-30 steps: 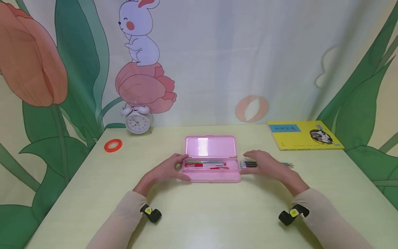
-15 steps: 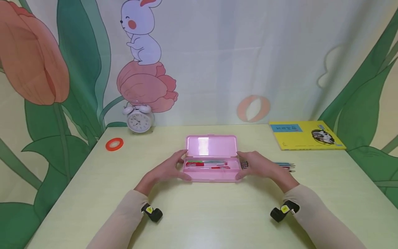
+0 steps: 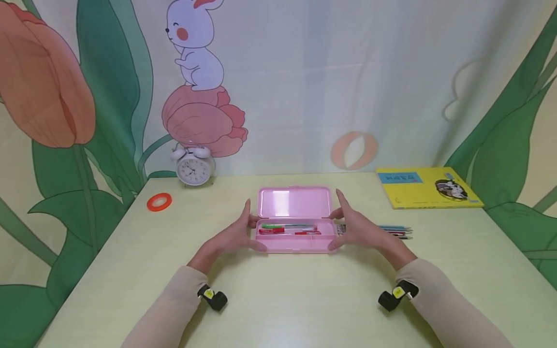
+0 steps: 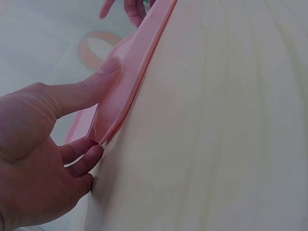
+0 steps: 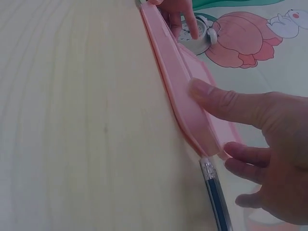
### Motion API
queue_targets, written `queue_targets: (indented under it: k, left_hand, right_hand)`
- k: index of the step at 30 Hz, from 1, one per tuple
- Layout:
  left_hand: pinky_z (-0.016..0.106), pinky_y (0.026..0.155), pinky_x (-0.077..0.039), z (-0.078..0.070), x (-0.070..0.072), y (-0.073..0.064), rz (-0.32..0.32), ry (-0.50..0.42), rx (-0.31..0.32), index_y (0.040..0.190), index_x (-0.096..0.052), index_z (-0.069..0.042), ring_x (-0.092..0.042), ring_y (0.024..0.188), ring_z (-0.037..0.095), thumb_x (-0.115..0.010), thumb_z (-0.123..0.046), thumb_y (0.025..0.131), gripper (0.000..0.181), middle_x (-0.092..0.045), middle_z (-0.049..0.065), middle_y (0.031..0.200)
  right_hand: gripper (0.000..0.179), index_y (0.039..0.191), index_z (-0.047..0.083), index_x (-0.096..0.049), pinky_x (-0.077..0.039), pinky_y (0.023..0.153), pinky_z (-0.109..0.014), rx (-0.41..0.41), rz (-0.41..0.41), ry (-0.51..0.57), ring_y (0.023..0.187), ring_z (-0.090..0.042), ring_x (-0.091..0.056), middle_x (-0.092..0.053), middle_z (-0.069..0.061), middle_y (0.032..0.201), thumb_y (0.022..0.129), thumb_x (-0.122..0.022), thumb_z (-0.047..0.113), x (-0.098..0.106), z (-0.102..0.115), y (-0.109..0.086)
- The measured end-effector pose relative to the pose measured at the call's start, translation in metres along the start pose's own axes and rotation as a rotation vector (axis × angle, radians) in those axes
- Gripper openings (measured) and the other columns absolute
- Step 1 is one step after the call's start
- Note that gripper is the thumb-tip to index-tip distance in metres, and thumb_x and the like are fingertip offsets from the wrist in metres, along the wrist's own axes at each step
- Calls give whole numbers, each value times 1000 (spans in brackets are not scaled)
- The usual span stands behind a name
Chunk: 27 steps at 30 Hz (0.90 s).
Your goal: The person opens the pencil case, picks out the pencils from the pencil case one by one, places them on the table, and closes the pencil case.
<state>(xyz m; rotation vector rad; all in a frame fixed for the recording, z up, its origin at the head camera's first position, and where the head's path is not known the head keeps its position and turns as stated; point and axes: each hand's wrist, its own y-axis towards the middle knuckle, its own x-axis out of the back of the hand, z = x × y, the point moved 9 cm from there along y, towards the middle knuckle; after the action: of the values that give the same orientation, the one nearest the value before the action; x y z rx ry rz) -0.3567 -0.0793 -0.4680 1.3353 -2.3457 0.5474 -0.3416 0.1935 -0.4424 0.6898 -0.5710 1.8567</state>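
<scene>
A pink pencil case (image 3: pixel 287 245) lies on the table with its lid (image 3: pixel 300 203) folded back. Inside are a red-capped pen (image 3: pixel 271 231) and several other slim pens. My left hand (image 3: pixel 232 235) holds the left end, its thumb on the front wall and fingertips at the end corner in the left wrist view. At the opposite end my right hand (image 3: pixel 358 229) holds the case the same way. Both index fingers point up, off the case. Beside the right end, several pencils (image 3: pixel 397 232) lie partly hidden behind my right hand; one pencil (image 5: pixel 216 195) shows close below the case corner.
A white alarm clock (image 3: pixel 194 167) stands at the back left, with an orange-red roll of tape (image 3: pixel 159 202) in front of it. A yellow book (image 3: pixel 417 193) lies at the back right. Behind the table hangs a printed curtain (image 3: pixel 287 87).
My right hand has moved left from over the pencils to the case's right end. Both index fingers have lifted. The case stays in about the same place.
</scene>
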Motion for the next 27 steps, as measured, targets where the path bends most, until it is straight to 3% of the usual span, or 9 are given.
queue_targets:
  k: [4, 7, 12, 16, 21, 23, 27]
  left_hand:
    - [52, 120, -15, 0, 1, 0, 3, 8, 3, 157, 17, -7, -42, 132, 29, -91, -24, 74, 137, -49, 10, 140]
    - [50, 120, -18, 0, 1, 1, 9, 9, -1, 158, 15, -6, -43, 131, 28, -92, -24, 73, 137, -49, 10, 138]
    - [49, 120, -18, 1, 1, 1, 10, 12, 3, 158, 13, -4, -43, 131, 28, -92, -22, 72, 136, -49, 9, 139]
    - [50, 120, -18, 2, 0, 1, 11, 3, 2, 157, 13, -3, -43, 130, 27, -92, -22, 73, 136, -49, 9, 139]
    - [50, 120, -17, 0, 0, 0, 2, -7, 4, 157, 14, -1, -44, 129, 28, -92, -21, 73, 137, -49, 10, 139]
    - [50, 120, -17, 0, 0, -1, -3, -2, 16, 156, 16, -1, -44, 130, 28, -92, -22, 72, 139, -50, 11, 138]
    - [50, 120, -15, 2, 0, 0, -9, 30, 20, 156, 16, 0, -43, 133, 29, -93, -27, 71, 141, -51, 13, 138]
  right_hand:
    - [145, 160, 12, 11, -37, 110, -54, 21, -23, 2, 130, -36, -45, -49, -18, 137, 63, -97, 26, 2, 2, 0]
    - [146, 160, 11, 9, -37, 110, -55, -2, -27, 4, 134, -40, -41, -40, -22, 146, 62, -98, 26, 3, 1, 0]
    - [144, 160, 13, 9, -29, 113, -58, -29, 30, 40, 144, -41, -29, -23, -22, 160, 64, -97, 27, -2, -3, 1]
    - [142, 160, 13, 9, -26, 115, -59, -37, 47, 62, 146, -39, -27, -27, -21, 160, 65, -96, 28, -5, -5, 2]
    - [144, 160, 12, 11, -25, 115, -59, 4, 8, 80, 142, -38, -29, -33, -19, 153, 64, -97, 23, -1, -1, 2]
    - [137, 160, 7, 2, -28, 115, -57, 54, 3, 48, 138, -37, -35, -39, -18, 147, 65, -96, 20, 0, 4, 1]
    - [103, 153, 2, -37, -34, 111, -57, 143, 39, -71, 131, -36, -43, -46, -17, 141, 70, -94, 23, -1, 14, -3]
